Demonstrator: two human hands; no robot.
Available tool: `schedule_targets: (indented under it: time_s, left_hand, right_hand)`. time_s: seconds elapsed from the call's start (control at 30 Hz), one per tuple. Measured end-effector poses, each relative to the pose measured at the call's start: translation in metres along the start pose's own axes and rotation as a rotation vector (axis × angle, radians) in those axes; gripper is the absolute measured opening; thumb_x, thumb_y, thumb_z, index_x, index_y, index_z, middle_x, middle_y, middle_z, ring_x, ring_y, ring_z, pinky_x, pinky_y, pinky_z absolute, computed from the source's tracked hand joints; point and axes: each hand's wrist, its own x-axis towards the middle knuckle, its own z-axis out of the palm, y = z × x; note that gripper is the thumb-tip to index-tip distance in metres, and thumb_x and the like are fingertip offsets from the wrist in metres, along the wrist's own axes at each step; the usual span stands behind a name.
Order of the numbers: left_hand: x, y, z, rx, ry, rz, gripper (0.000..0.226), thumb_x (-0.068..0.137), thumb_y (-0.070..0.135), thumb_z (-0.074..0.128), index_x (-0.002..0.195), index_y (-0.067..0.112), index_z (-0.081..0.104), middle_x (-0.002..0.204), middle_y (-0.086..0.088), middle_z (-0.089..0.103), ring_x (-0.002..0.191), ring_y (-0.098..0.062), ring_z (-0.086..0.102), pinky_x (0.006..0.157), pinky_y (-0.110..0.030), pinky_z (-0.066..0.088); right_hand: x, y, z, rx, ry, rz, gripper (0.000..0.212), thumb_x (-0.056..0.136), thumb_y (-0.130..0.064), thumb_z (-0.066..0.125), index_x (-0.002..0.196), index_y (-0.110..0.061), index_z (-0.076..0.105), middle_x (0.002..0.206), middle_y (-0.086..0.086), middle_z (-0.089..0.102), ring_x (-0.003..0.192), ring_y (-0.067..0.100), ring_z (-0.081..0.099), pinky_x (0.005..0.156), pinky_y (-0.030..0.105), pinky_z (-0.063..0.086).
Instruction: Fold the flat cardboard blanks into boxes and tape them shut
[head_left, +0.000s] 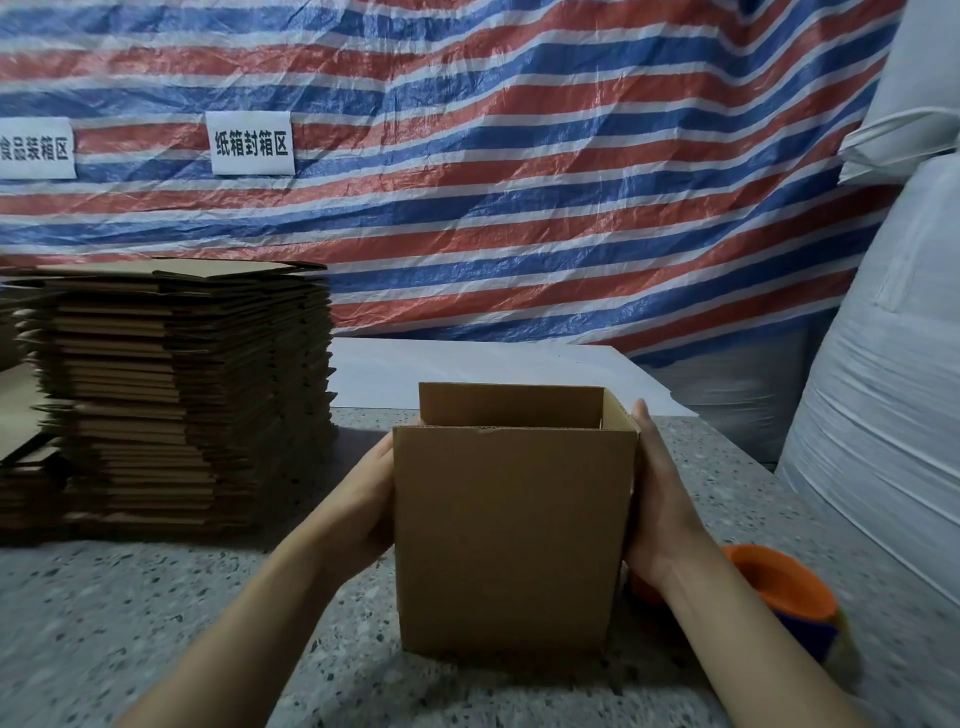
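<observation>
A brown cardboard box (511, 535) stands upright on the speckled stone table (156, 623), its top open with the flaps standing up. My left hand (369, 504) presses flat against its left wall. On the box's right wall lies my right hand (657, 499), fingers straight and pointing away from me. A tall stack of flat cardboard blanks (176, 400) sits at the left of the table. An orange and blue tape dispenser (779, 592) lies just right of the box, partly hidden behind my right forearm.
A red, white and blue striped tarp (519, 182) hangs behind the table, with two white paper signs (253, 143) on it. Big white sacks (883, 415) stand at the right. A white sheet (467, 369) covers the table's far part.
</observation>
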Motion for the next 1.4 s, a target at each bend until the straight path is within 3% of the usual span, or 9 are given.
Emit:
schedule_targets:
  time_s: [0.1, 0.2, 0.3, 0.47, 0.73, 1.03, 1.13, 1.23, 1.4]
  left_hand:
    - [0.008, 0.005, -0.011, 0.238, 0.105, -0.003, 0.031, 0.079, 0.047, 0.061, 0.089, 0.023, 0.078, 0.094, -0.006, 0.075, 0.089, -0.020, 0.070, 0.076, -0.032, 0.058]
    - [0.010, 0.026, -0.026, 0.455, 0.105, -0.042, 0.075, 0.075, 0.083, 0.038, 0.101, 0.025, 0.077, 0.120, 0.008, 0.069, 0.116, -0.013, 0.061, 0.104, -0.037, 0.041]
    - [0.009, 0.043, -0.027, 0.512, -0.029, -0.113, 0.097, 0.060, 0.101, 0.029, 0.103, 0.029, 0.077, 0.118, 0.013, 0.069, 0.111, -0.004, 0.063, 0.103, -0.031, 0.034]
    - [0.006, 0.035, -0.005, 0.427, -0.039, -0.203, 0.041, 0.074, 0.069, 0.061, 0.094, 0.038, 0.076, 0.102, 0.002, 0.075, 0.096, -0.012, 0.071, 0.096, -0.035, 0.045]
    - [0.002, 0.033, -0.002, 0.292, -0.020, -0.171, 0.036, 0.067, 0.059, 0.074, 0.085, 0.028, 0.080, 0.094, -0.004, 0.076, 0.085, -0.013, 0.073, 0.079, -0.031, 0.046]
    - [0.003, 0.019, -0.007, 0.221, -0.011, -0.129, 0.104, 0.050, 0.093, 0.056, 0.132, 0.028, 0.058, 0.126, 0.004, 0.067, 0.119, -0.012, 0.061, 0.110, -0.035, 0.036]
    - [-0.003, 0.006, -0.016, 0.152, -0.044, -0.071, 0.097, 0.065, 0.089, 0.050, 0.138, 0.025, 0.053, 0.140, 0.002, 0.056, 0.134, -0.017, 0.047, 0.120, -0.046, 0.020]
    - [-0.005, -0.003, -0.014, 0.178, -0.037, 0.024, 0.077, 0.068, 0.085, 0.049, 0.128, 0.038, 0.061, 0.133, 0.008, 0.061, 0.129, -0.013, 0.052, 0.118, -0.048, 0.026]
    - [0.003, -0.013, -0.004, 0.224, 0.084, 0.119, 0.095, 0.058, 0.094, 0.050, 0.131, 0.034, 0.057, 0.131, 0.005, 0.062, 0.122, -0.013, 0.058, 0.112, -0.046, 0.037]
  right_hand:
    - [0.000, 0.000, 0.002, -0.035, 0.023, 0.017, 0.064, 0.078, -0.081, 0.049, 0.114, -0.035, 0.075, 0.119, 0.012, 0.073, 0.110, 0.029, 0.070, 0.077, 0.037, 0.061]
    - [0.002, 0.003, 0.004, -0.072, 0.026, 0.014, 0.067, 0.070, -0.084, 0.054, 0.112, -0.037, 0.076, 0.117, 0.009, 0.074, 0.109, 0.027, 0.071, 0.076, 0.034, 0.061]
    - [0.005, 0.009, 0.006, -0.068, 0.057, 0.015, 0.063, 0.066, -0.088, 0.055, 0.104, -0.044, 0.077, 0.111, 0.004, 0.077, 0.101, 0.021, 0.074, 0.068, 0.030, 0.061]
    - [0.008, 0.014, 0.006, -0.020, 0.127, 0.056, 0.059, 0.065, -0.083, 0.050, 0.091, -0.040, 0.081, 0.099, 0.005, 0.079, 0.086, 0.021, 0.077, 0.057, 0.030, 0.060]
    - [0.008, 0.005, 0.003, -0.110, 0.053, 0.040, 0.051, 0.071, -0.075, 0.055, 0.094, -0.037, 0.080, 0.100, 0.003, 0.078, 0.092, 0.019, 0.076, 0.075, 0.034, 0.053]
    - [0.014, -0.001, -0.006, -0.240, 0.065, 0.187, 0.053, 0.105, -0.027, 0.040, 0.060, -0.024, 0.068, 0.061, 0.000, 0.067, 0.053, 0.012, 0.067, 0.045, 0.023, 0.050]
    - [0.015, -0.002, -0.006, -0.240, 0.045, 0.187, 0.055, 0.105, -0.027, 0.041, 0.059, -0.024, 0.071, 0.063, 0.001, 0.068, 0.055, 0.013, 0.067, 0.046, 0.024, 0.052]
    - [0.016, -0.002, -0.008, -0.193, 0.032, 0.193, 0.061, 0.106, -0.029, 0.039, 0.055, -0.026, 0.073, 0.063, 0.002, 0.069, 0.055, 0.013, 0.068, 0.047, 0.025, 0.053]
    - [0.014, -0.006, -0.008, -0.200, 0.022, 0.193, 0.060, 0.104, -0.021, 0.040, 0.052, -0.023, 0.070, 0.058, 0.002, 0.064, 0.049, 0.013, 0.063, 0.045, 0.025, 0.052]
